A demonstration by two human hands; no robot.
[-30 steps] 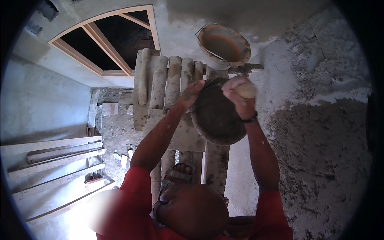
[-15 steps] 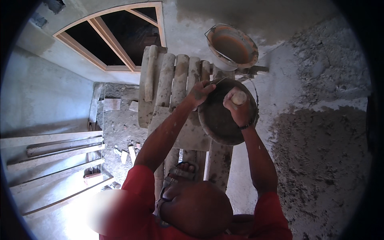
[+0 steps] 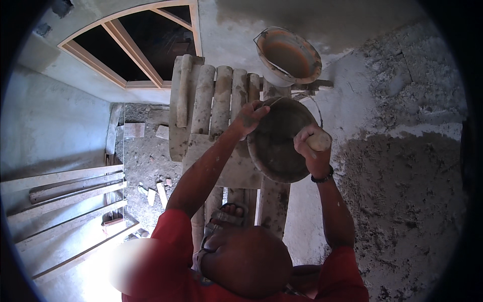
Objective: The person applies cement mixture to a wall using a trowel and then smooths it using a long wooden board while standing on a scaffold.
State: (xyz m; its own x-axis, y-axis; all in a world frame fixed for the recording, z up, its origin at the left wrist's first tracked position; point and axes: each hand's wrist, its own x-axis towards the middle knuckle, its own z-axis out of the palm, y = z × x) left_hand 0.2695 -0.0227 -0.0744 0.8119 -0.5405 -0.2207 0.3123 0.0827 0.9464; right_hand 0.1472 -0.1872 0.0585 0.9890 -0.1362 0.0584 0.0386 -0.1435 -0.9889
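A round, mortar-stained bucket [image 3: 278, 173] with a dark grey inside stands on the planks in front of me. My left hand [image 3: 250, 120] is closed on its upper left rim, the thumb and fingers pinching the edge. Over the bucket's right side, my right hand [image 3: 313, 155] is wrapped round a tool with a pale, rounded handle [image 3: 319, 141]. The rest of that tool is hidden beneath the fist and cannot be made out. Just beyond stands a second bucket [image 3: 310, 54], with a wire handle and brownish liquid or residue inside.
I am above a platform of logs and boards [image 3: 221, 98], with a sandalled foot [image 3: 232, 214] on it. Wooden rails [image 3: 65, 174] stretch along the left. An arched window frame [image 3: 136, 49] is at the far left. Rough, partly wet plaster [image 3: 397, 186] covers the wall to the right.
My right hand has moved right and slightly nearer, toward the bucket's right rim, and the tool's handle now tilts sideways. My left hand keeps its hold on the rim. The whole view has shifted slightly.
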